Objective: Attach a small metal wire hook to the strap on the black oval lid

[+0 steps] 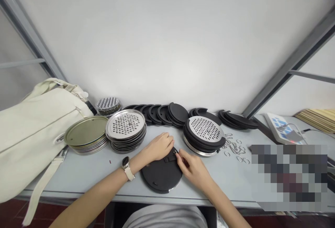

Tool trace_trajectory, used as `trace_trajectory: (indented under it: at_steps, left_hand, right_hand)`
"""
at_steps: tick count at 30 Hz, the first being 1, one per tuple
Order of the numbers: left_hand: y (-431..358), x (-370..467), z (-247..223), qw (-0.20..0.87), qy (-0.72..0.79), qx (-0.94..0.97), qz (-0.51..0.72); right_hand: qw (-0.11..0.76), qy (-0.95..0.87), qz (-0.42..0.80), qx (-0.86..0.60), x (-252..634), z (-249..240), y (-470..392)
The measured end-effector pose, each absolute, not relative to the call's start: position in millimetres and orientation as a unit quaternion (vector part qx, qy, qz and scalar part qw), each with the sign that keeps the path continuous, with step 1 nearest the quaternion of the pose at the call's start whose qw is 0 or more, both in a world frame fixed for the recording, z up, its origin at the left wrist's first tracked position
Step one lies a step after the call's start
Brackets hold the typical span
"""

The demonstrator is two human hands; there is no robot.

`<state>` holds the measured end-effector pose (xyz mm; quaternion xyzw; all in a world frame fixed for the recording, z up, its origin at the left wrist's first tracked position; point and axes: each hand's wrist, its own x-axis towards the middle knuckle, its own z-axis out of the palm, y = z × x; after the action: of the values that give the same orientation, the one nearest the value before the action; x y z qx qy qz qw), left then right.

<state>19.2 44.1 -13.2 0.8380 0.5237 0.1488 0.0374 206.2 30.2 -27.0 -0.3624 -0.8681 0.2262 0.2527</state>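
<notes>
A round black disc [160,179] lies on the table in front of me, with a small raised rectangular piece and a thin metallic glint along its lower right rim. My left hand [162,146], a watch on its wrist, is curled over the disc's far edge, most fingertips hidden. At the disc's right side my right hand [192,168] pinches with thumb and forefinger near the rectangular piece. Something small and shiny shows at those fingertips, too small to name. Behind and right stands a pile topped by a perforated metal grater disc [205,129] in a black rim.
Grater discs [125,125] and olive round plates [87,132] stand stacked on the left beside a cream bag [44,127]. Black round holders [178,114] line the wall. Loose metal rings [239,159] lie right, near a white-and-blue device [284,128]. A blurred patch covers the lower right.
</notes>
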Motion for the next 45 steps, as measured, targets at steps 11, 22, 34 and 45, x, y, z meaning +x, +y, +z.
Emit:
trace_trajectory:
  at_steps: [11, 22, 34, 45]
  left_hand:
    - [45, 19, -15, 0.001, 0.504, 0.853, 0.133]
    - [45, 19, -14, 0.007, 0.499, 0.857, 0.129]
    - [47, 19, -21, 0.005, 0.526, 0.838, 0.145]
    - [47, 20, -23, -0.006, 0.533, 0.833, 0.147]
  right_hand:
    - [0.252, -0.866, 0.222, -0.372, 206, -25, 30]
    - [0.255, -0.863, 0.244, -0.361, 208, -26, 34]
    - [0.234, -0.872, 0.257, -0.345, 212, -24, 36]
    - [0.257, -0.868, 0.212, -0.368, 209, -26, 32]
